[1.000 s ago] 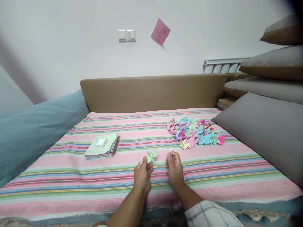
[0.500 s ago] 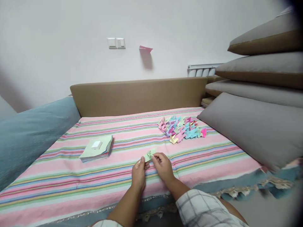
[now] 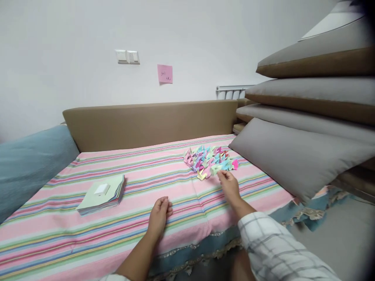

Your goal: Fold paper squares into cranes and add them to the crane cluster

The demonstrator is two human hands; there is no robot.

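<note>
My right hand [image 3: 229,185] reaches forward to the near edge of a pile of small folded paper shapes [image 3: 208,159] in pink, blue, green and yellow. Its fingertips are pinched on a pale green folded paper [image 3: 216,168] that lies against the pile. My left hand [image 3: 159,214] rests on the striped bedcover [image 3: 164,183] with its fingers curled in and nothing in them. A stack of coloured square paper sheets [image 3: 102,194] lies to the left of that hand, with a small white piece [image 3: 102,189] on top.
Grey cushions [image 3: 295,156] are stacked high on the right, close to the pile. A blue cushion [image 3: 29,164] lines the left side. A brown backrest [image 3: 146,123] runs along the far edge. On the wall are a pink note [image 3: 164,73] and light switches [image 3: 127,56].
My right hand carried the pale green folded paper from in front of me to the pile. My left hand let go of it and settled on the bedcover. The view swung right.
</note>
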